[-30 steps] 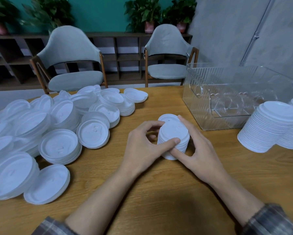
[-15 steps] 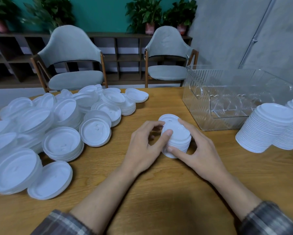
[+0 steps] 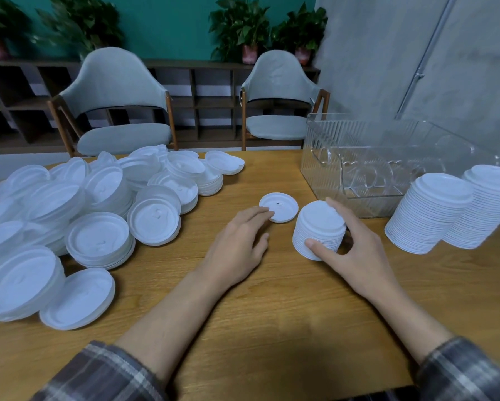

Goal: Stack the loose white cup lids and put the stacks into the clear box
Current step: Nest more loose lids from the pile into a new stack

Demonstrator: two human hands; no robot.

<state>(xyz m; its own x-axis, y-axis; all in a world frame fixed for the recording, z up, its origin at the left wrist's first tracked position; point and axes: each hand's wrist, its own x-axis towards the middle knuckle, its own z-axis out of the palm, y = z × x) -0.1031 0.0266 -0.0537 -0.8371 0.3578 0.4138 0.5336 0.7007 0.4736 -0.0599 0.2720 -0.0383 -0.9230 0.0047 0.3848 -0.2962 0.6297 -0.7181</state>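
- Gripping the short stack (image 3: pixel 319 230) near the middle of the desk (image 3: pixel 271 319), the right hand (image 3: pixel 355 250) curls round it with the thumb on the near side and the fingers over the far rim. This probably keeps the nested lids squared up so that they travel as one.
- The left hand (image 3: pixel 237 244) lies flat with its fingers loose and holds nothing. Its fingertips touch the near edge of a single lid (image 3: pixel 279 206) lying at 11 o'clock from the stack, likely the next one to go on top.
- The clear box (image 3: pixel 324 157) stands at 2 o'clock with its mouth up, and no lids show inside it. Two tall stacks (image 3: pixel 430 215) wait just beside it at 3 o'clock.
- The loose pile (image 3: pixel 98 204) spreads from 9 to 11 o'clock, so most of the sorting seems yet to be done.
- Half a second ago both hands cupped the stack, which half hid the single lid.
- Now the left hand has let go and the stack has slid toward 3 o'clock, closer to the box, baring that lid.
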